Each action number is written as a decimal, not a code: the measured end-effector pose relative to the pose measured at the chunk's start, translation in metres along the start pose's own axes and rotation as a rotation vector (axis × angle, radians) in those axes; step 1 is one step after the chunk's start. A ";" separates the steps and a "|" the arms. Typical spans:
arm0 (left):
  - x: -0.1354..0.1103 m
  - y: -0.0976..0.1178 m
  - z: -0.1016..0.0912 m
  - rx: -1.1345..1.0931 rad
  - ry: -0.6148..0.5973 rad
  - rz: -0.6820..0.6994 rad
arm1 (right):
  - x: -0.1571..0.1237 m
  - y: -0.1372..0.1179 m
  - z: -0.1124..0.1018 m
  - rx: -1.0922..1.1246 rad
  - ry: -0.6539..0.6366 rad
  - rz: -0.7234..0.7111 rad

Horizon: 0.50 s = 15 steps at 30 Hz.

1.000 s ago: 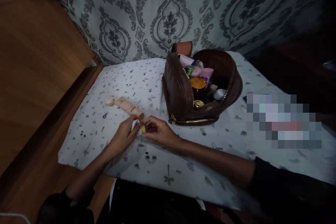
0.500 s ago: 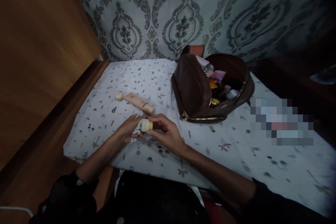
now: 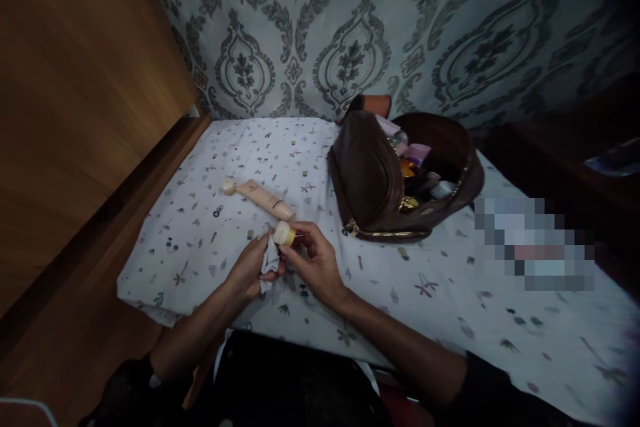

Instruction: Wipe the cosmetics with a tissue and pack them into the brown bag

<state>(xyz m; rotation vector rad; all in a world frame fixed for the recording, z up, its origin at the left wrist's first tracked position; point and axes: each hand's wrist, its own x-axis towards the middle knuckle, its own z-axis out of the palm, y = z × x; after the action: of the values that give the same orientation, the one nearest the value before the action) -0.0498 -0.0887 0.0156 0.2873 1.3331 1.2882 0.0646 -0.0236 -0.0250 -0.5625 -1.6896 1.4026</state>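
Observation:
Between the fingers of my right hand is a small jar with a cream-coloured part and a yellow band. My left hand is closed around a crumpled white cloth, held just beside the jar. Beyond my hands, a peach squeeze tube lies slantwise on the patterned cloth cover. Off the tube's left end sits a small round cream-coloured item, perhaps its cap; whether they are joined I cannot tell.
A brown bag stands unzipped to the right, with several cosmetic items inside. The printed white cover spreads over the table. A wooden panel borders the left, and a patterned curtain or wall covering the back. A pixelated patch hides something at right.
The jar in my right hand has tilted and moved slightly up and right. My left hand and its cloth have come a little lower, away from the jar's side. The view has shifted slightly.

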 end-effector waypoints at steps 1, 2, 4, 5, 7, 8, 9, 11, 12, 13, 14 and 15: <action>-0.001 0.000 0.000 -0.002 0.020 0.026 | 0.000 -0.001 -0.001 -0.037 -0.004 -0.022; -0.002 0.000 -0.001 0.002 0.047 0.063 | 0.001 -0.001 -0.002 -0.076 -0.009 -0.049; -0.006 0.000 -0.003 0.040 0.104 0.147 | 0.001 -0.003 -0.003 -0.144 -0.024 -0.111; -0.009 0.000 -0.004 0.071 0.122 0.184 | 0.001 -0.003 -0.004 -0.167 -0.032 -0.140; -0.013 -0.001 -0.004 0.142 0.110 0.229 | 0.000 -0.003 -0.004 -0.181 -0.043 -0.175; -0.015 -0.002 -0.004 0.166 0.086 0.237 | 0.000 -0.003 -0.004 -0.177 -0.042 -0.171; -0.016 -0.003 -0.004 0.182 0.058 0.236 | -0.001 -0.003 -0.004 -0.171 -0.036 -0.155; -0.015 -0.007 -0.004 0.202 0.013 0.214 | -0.001 -0.003 -0.005 -0.156 -0.023 -0.112; -0.014 -0.008 -0.004 0.211 0.006 0.202 | -0.001 -0.003 -0.006 -0.149 -0.021 -0.096; -0.013 -0.010 -0.005 0.225 0.005 0.196 | 0.000 -0.004 -0.006 -0.141 -0.023 -0.086; -0.012 -0.010 -0.006 0.249 0.005 0.200 | 0.000 -0.004 -0.007 -0.131 -0.027 -0.080; -0.012 -0.010 -0.008 0.288 0.002 0.217 | 0.000 -0.005 -0.007 -0.119 -0.032 -0.072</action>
<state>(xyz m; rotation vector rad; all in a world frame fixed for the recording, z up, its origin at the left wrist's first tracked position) -0.0483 -0.1057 0.0114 0.6453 1.5217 1.2718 0.0711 -0.0206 -0.0200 -0.5424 -1.8096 1.2728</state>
